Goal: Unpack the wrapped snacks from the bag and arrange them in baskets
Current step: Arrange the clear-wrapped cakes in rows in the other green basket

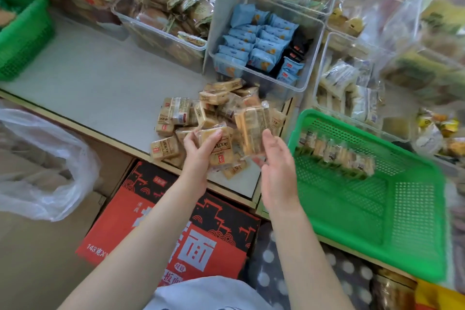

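Nearest, a red and black carton [173, 221] below the surface's edge, a crumpled clear plastic bag [42, 166] off to the left. Above the carton, left hand [201, 148] curled round a tan wrapped snack [219, 143]; right hand [276, 163] just beside it, fingers clasping a second packet [251, 131] held upright. Hands near each other, not touching. Behind them, a loose pile of tan snacks [208, 108] heaped on the grey surface [100, 78]. To the right, a green basket [402, 209] with a row of snacks [334, 153] lined along its far side. Farther back, clear bins, one packed with blue packets [256, 40]. Far left, another green basket [22, 33].
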Demonstrator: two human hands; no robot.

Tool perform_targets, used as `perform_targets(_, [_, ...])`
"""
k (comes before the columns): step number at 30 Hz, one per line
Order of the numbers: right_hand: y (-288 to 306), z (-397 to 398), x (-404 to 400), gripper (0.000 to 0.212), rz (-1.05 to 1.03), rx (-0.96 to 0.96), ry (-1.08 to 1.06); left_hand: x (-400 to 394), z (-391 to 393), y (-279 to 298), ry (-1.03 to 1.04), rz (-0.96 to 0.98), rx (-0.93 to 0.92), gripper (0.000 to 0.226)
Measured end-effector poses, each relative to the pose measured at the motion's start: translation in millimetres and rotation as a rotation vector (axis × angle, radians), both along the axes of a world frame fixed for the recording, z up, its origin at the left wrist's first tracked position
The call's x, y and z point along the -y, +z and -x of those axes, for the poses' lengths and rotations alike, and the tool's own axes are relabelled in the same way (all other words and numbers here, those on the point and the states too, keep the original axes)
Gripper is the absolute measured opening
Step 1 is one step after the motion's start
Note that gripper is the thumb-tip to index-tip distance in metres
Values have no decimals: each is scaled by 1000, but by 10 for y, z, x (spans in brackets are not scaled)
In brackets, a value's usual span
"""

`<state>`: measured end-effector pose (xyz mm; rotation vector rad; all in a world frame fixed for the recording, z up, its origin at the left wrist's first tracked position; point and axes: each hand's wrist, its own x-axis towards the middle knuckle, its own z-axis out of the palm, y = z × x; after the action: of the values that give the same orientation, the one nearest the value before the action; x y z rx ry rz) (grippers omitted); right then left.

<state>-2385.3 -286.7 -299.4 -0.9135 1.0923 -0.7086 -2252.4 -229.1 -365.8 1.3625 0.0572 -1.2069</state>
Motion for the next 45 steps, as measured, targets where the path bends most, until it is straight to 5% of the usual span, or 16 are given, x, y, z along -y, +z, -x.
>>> perform_targets(4, [-3, 335, -102, 34, 56, -73, -85, 448, 537, 261, -34, 46, 10, 82])
perform_targets(7, [0, 647, 45, 51, 94, -69, -153, 741, 969, 424, -69, 55, 11, 104])
perform_targets(9, [-1, 884, 156, 39, 105, -30, -195, 908, 1267, 461, -105, 68, -22, 118])
perform_targets(12, [-52, 1242, 302, 20, 105, 21, -255, 1057, 1751, 525, -164, 62, -9, 83])
perform_targets(14, [-139, 1461, 386, 52, 87, 45, -359, 1157, 2069, 490, -206, 51, 7, 69])
perform_targets(16, [-243, 1663, 442, 100, -20, 109, -433, 1246, 2319, 450, -231, 70, -15, 81])
perform_targets(20, [-369, 2149, 556, 114, -87, 126, -505, 1405, 2810, 202, -467, 57, -32, 105])
perform_targets(24, [-515, 2787, 837, 104, -55, -141, -551, 1415, 3089, 54, -758, 5, 345, 76])
perform_targets(29, [-701, 3352, 1498, 122, 1, -964, -339, 994, 3045, -168, -1122, -307, 1177, 46])
perform_targets(32, [-830, 3342, 1844, 123, 40, -1218, -207, 790, 3087, -300, -1175, -373, 1469, 43])
perform_targets(45, [-1279, 3452, 1681, 124, 78, -854, -306, 713, 3095, -479, -1159, -279, 1583, 39])
